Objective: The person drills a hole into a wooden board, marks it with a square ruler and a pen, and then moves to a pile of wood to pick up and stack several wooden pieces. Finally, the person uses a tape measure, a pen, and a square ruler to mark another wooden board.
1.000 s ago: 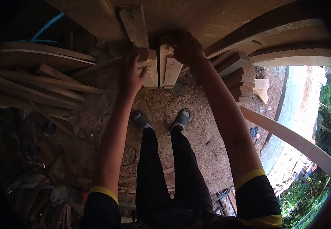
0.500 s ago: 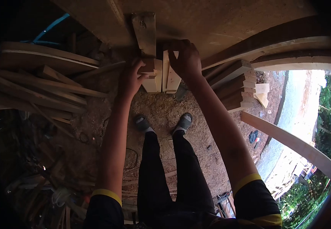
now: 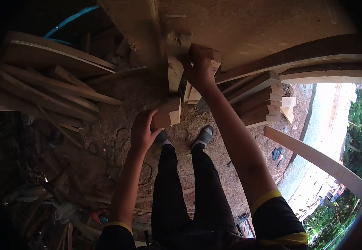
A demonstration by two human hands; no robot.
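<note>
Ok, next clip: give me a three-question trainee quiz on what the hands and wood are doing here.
1. True or false: the left hand holds a wood block apart from the others.
2. What does the right hand grip?
A. a blue hose
B. upright wood pieces at the bench edge
C. a sandal
3. Fill in: right of the right arm sits a stack of ____.

Key: 1 true; 2 B; 3 boards.
</note>
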